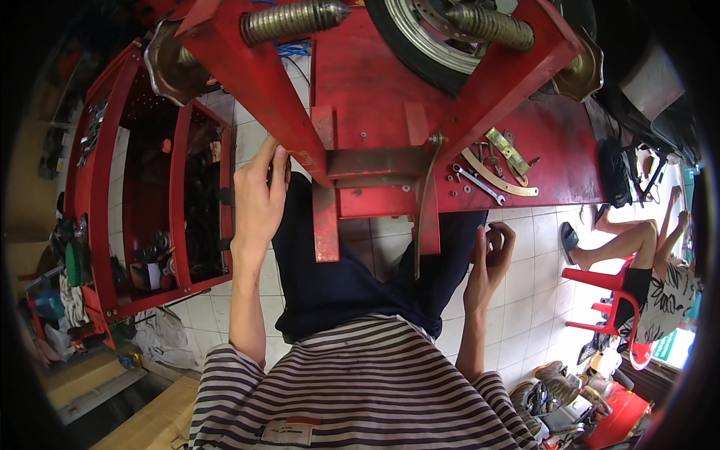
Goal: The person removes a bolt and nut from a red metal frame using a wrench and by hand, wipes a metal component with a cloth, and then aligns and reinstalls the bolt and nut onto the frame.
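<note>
Before me rises a red metal wheel clamp (259, 94) with two slanting arms and two feet. A threaded screw (292, 21) passes through its left arm, and a second threaded screw (495, 28) through the right one. My left hand (261, 195) is at the outer side of the left arm, its fingers stretched out and fingertips near or against the metal. Out beside my right knee, my right hand (489, 259) holds nothing visible, with fingers loosely bent and apart from the thumb. A combination wrench (480, 185) lies on the red bench (555, 169) in front of it.
Behind the clamp lies a spoked-rim wheel with tyre (409, 49). A curved metal strip (499, 178), a brass-coloured bracket (508, 151) and small nuts lie beside the wrench. A red tool cabinet (176, 202) stands left. To the right a person (630, 251) sits on a red chair (600, 281).
</note>
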The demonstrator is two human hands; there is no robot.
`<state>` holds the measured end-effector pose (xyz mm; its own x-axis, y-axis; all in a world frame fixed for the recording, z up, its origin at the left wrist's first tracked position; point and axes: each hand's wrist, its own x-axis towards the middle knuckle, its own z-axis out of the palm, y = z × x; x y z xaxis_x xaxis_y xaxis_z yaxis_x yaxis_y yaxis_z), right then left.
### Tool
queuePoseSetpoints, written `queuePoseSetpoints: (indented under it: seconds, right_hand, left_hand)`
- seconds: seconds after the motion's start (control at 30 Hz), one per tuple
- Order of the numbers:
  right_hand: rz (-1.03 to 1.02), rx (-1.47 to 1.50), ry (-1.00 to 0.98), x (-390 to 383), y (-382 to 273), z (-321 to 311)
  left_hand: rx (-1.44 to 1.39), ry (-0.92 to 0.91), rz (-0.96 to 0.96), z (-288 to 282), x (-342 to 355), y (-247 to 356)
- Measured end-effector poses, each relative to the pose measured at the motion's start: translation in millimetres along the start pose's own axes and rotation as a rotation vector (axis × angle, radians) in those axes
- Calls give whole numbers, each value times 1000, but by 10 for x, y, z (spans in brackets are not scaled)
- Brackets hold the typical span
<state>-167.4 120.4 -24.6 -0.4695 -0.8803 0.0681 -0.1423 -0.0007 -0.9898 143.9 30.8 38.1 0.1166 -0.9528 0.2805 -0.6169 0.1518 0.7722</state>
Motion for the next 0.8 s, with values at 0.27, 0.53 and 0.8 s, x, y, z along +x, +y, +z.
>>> queuePoseSetpoints:
  seconds: [0.27,0.53,0.8]
  right_hand:
    - [-33,-17,-17,11,95,4]
    - [-15,25,-55,-15,149,11]
    - [26,-7,-130,-46,81,79]
  left_hand:
    - [-349,-117,-123,14,40,-142]
    - [-363,-85,-90,79,31,-138]
    - [-87,-97,65,46,9,-57]
